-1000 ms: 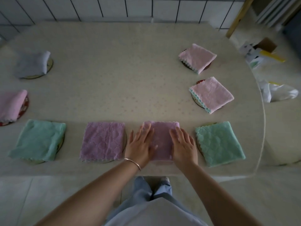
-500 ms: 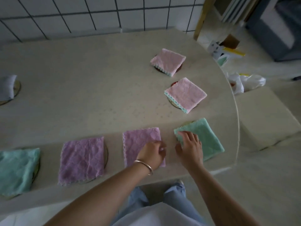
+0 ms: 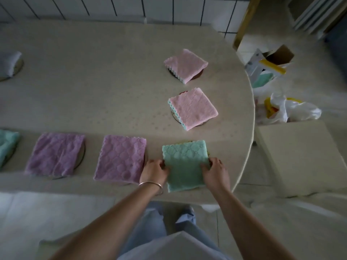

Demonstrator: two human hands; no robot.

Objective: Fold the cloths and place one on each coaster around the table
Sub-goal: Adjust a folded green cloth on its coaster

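A folded green cloth point(image 3: 185, 162) lies near the table's front right edge, hiding most of its coaster. My left hand point(image 3: 155, 170) pinches its left edge and my right hand point(image 3: 216, 171) pinches its right edge. To the left lie two folded purple cloths point(image 3: 121, 159) point(image 3: 55, 153) on coasters. Two folded pink cloths point(image 3: 192, 107) point(image 3: 185, 65) rest on coasters farther back on the right. Another green cloth point(image 3: 6, 145) shows at the far left edge, and a pale cloth point(image 3: 9, 62) sits on a coaster at the back left.
The beige table point(image 3: 93, 91) curves round on the right. Beside it on the floor are an open cardboard box point(image 3: 270, 64), a white plastic bag point(image 3: 293, 109) and a pale box point(image 3: 304, 158). A tiled wall runs behind the table.
Both hands left the right purple cloth and moved right onto the green cloth, which now sits squarer to the table edge. The view swung to the right.
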